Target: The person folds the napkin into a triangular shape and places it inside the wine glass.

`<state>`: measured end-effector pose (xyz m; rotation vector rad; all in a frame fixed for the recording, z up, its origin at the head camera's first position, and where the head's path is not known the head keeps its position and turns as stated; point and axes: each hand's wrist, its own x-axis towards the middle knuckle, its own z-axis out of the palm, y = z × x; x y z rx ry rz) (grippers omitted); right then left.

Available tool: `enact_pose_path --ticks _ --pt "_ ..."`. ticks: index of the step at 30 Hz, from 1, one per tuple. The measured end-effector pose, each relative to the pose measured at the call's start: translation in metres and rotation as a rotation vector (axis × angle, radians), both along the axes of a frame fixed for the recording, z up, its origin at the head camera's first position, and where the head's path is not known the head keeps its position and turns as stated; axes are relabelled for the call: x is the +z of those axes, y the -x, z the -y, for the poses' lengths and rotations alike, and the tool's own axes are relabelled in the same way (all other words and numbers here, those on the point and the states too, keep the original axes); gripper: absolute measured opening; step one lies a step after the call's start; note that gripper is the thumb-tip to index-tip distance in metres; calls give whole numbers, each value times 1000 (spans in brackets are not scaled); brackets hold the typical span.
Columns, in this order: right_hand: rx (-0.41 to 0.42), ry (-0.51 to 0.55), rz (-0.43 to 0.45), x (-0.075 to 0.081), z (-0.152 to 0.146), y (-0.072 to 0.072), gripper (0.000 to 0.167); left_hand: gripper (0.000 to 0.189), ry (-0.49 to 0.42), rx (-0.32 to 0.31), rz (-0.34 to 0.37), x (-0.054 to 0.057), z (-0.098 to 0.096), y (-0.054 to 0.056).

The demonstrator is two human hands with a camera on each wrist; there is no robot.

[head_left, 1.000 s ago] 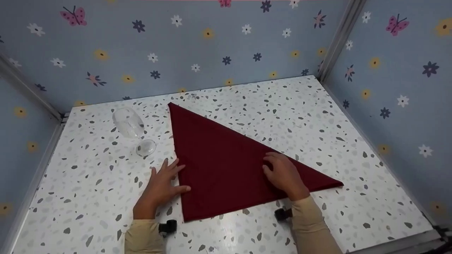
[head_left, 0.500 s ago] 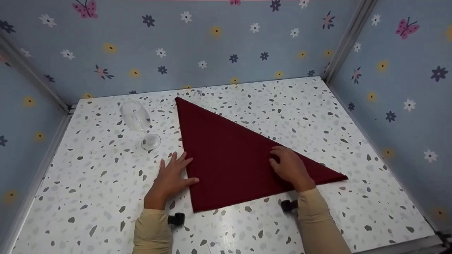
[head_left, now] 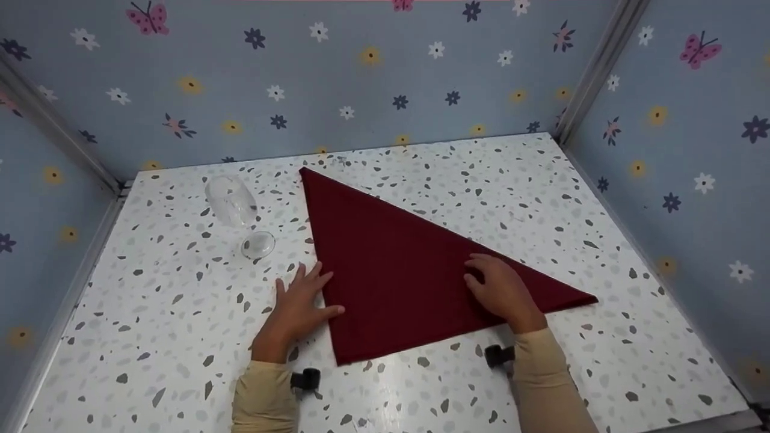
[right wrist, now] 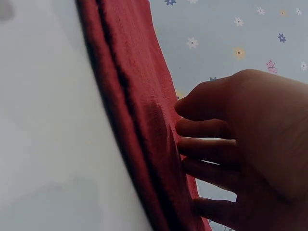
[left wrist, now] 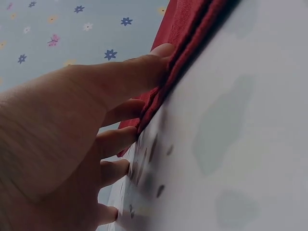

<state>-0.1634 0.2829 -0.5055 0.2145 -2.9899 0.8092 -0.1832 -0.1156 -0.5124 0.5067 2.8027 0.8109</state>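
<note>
A dark red cloth napkin (head_left: 397, 270), folded into a large triangle, lies flat on the speckled table. On its left edge rests my left hand (head_left: 298, 310), fingers spread and thumb (left wrist: 144, 67) on the fabric; some fingertips touch the table beside it. My right hand (head_left: 502, 291) rests on the right part of the cloth, its fingers gently bent and their tips (right wrist: 185, 108) touching the fabric. Layered folded edges of the napkin (right wrist: 139, 115) show in the right wrist view. Neither hand grips anything.
A clear stemmed glass (head_left: 231, 201) lies on its side at the back left, its round foot (head_left: 258, 245) toward my left hand. Flower-patterned panels (head_left: 361, 78) wall the table (head_left: 150, 288) at the back and both sides.
The head view has shifted slightly, so everything sits a little farther right in it. Both hands keep their places on the napkin, and the glass has not moved.
</note>
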Motion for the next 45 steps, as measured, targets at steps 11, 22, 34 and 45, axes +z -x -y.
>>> enact_pose_path --ticks 11,22,34,45 --pt "14 -179 -150 11 11 -15 29 61 -37 -4 -70 -4 -2 -3" --pt "6 -277 6 23 24 -29 38 58 -32 -1 -62 -3 -2 -3" --pt "-8 -261 11 19 24 -29 48 58 -2 -24 -89 1 -8 -6" --pt "6 -191 -3 9 8 -15 50 63 -31 -37 -72 2 -15 -7"
